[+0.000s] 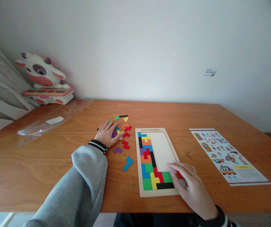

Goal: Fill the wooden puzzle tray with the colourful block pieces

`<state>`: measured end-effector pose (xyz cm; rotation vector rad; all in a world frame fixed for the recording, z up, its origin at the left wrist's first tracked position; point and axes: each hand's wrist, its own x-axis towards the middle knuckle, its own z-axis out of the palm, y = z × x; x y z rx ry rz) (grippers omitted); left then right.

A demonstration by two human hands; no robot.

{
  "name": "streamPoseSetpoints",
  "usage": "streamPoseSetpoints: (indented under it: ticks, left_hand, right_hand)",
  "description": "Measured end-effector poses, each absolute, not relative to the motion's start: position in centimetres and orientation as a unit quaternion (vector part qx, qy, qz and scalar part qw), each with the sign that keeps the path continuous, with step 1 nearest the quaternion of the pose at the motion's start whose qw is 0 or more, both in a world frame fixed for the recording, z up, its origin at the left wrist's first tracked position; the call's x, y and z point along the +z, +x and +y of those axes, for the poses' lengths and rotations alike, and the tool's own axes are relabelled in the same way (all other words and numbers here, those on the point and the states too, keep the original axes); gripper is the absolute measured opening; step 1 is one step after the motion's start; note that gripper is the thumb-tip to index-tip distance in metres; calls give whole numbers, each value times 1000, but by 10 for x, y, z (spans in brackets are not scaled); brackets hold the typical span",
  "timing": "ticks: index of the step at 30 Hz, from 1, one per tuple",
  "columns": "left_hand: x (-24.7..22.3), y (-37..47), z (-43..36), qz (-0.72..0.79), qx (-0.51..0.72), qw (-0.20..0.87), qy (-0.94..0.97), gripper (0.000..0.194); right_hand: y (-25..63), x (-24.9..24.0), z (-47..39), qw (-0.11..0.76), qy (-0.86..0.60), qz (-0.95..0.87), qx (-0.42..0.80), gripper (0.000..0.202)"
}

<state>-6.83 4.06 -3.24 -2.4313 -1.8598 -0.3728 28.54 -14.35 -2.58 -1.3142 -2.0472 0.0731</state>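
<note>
On the table lies a wooden puzzle board (150, 130), its left columns and bottom rows filled with coloured block pieces, bare wood at upper right. My right hand (189, 183) is over the board's lower right corner, fingers stretched and thumb apart. A red piece (179, 175) shows between thumb and fingers, beside a green square (167, 177); the hand partly hides it. My left hand (107, 134) lies flat with spread fingers on loose pieces left of the board, covering some of them. Near it are a purple piece (118, 150), a red zigzag piece (125, 145) and a blue L piece (128, 164).
A printed pattern sheet (228, 157) lies right of the board. At the far left are a clear plastic bag (38, 126) and a cow-shaped toy keyboard (48, 82). Behind the pile lie a black bar (123, 116) and a yellow piece (126, 119).
</note>
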Motion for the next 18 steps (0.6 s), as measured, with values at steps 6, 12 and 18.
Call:
streamPoseSetpoints:
  ticks: [6, 12, 18]
  left_hand:
    - [-29, -54, 24, -585, -168, 41, -792, 63]
    - [-9, -17, 58, -584, -108, 26, -804, 63]
    - [-11, 8, 100, -650, -47, -35, -758, 52]
  right_hand:
    - [285, -25, -142, 360, -508, -782, 34, 23]
    - [285, -26, -141, 383, -510, -770, 21, 17]
    - [285, -27, -141, 384, -524, -760, 28, 19]
